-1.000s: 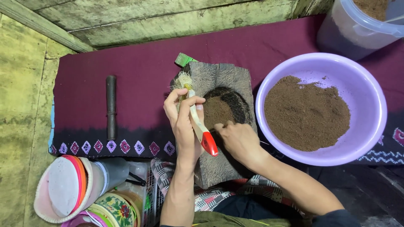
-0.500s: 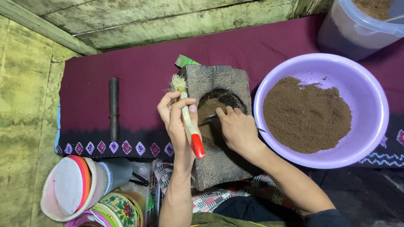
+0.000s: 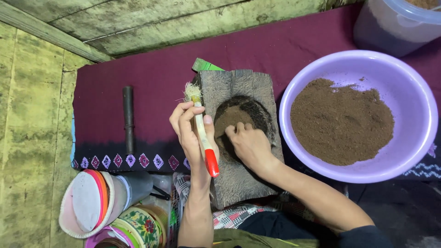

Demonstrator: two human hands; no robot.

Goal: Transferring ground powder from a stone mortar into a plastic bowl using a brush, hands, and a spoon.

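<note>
**Brush parked, fingers packing the mould**

My left hand (image 3: 190, 131) grips closed around the brush (image 3: 202, 133), bristles up, out of the way. My right hand (image 3: 248, 144) presses brown powder (image 3: 232, 117) into the wooden mould (image 3: 239, 82) at centre frame; the purple basin (image 3: 413, 92) sits right.

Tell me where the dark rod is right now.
In the head view, the dark rod lies on the maroon cloth, apart to the left of the left hand holding the brush.
</note>
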